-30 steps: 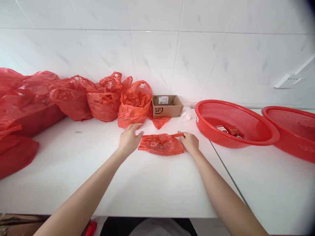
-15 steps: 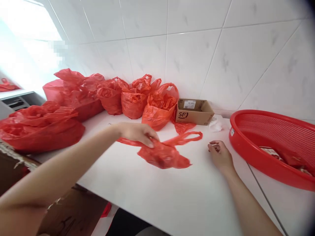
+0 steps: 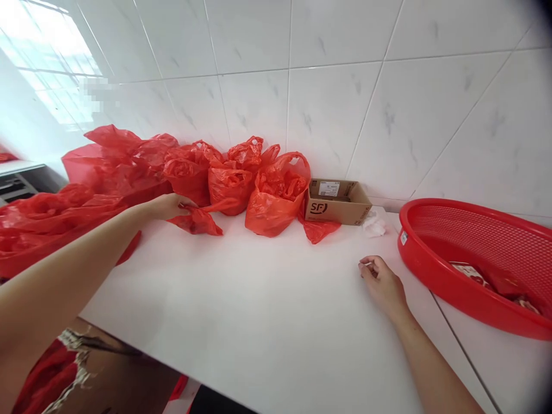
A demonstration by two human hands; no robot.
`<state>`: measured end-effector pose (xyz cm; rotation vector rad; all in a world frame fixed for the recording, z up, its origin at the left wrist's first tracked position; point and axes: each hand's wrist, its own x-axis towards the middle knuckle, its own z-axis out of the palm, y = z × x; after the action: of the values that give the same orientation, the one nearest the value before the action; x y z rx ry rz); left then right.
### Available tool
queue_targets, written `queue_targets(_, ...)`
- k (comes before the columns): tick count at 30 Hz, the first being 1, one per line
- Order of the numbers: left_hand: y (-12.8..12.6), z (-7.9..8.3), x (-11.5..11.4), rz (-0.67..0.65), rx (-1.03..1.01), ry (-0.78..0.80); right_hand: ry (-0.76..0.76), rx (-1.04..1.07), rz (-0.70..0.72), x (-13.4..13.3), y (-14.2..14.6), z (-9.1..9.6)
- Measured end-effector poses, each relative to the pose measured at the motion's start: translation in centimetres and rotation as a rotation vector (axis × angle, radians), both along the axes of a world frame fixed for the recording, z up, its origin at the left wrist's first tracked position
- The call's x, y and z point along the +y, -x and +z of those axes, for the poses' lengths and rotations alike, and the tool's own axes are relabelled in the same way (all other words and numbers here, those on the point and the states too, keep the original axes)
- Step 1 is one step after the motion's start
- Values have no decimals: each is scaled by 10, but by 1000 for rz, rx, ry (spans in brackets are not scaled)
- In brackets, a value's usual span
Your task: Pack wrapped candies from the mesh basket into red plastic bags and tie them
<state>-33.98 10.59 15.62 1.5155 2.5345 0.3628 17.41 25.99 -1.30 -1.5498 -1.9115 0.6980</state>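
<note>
Trailing rightward from the left hand (image 3: 169,206), its fingers clamped on one end, the small bag (image 3: 200,223) is held just before the bag row (image 3: 230,188), long axis roughly along the bench (image 3: 267,322). The right hand (image 3: 384,288), fingers loosely curled, slightly apart and empty, is farther off.

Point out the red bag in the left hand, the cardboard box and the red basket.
Held red bag (image 3: 199,223): head view, on its crumpled body.
Cardboard box (image 3: 338,213): head view, on its front side.
Red basket (image 3: 423,264): head view, on its outer wall.
</note>
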Motion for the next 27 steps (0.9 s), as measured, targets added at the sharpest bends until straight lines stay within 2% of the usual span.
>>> queue_targets(3,-13,5,8,31,129,-195,-14,-14,16,-2,2,2)
queue_targets(5,-33,14,19,2,192,-317,-21,-27,21,-3,3,3)
queue_targets(9,-96,26,66,-255,237,-426,-19,-63,18,-4,4,4)
queue_targets(12,-143,18,118,-431,226,-368,-33,-50,25,-3,3,4)
queue_targets(14,-167,5,150,-457,213,-317,-37,-37,37,-3,3,4)
queue_targets(16,-182,-9,175,-416,187,-269,-39,-27,51,-3,2,4)
queue_targets(19,-191,-22,196,-294,128,-258,-31,-21,67,-3,2,6)
queue_targets(21,-187,-18,201,-213,93,-303,-16,-35,67,-2,2,7)
queue_targets(23,-179,-3,203,-147,62,-387,-8,-59,69,-1,3,9)
queue_targets(27,-157,43,207,-77,-31,-640,-24,-83,75,0,3,11)
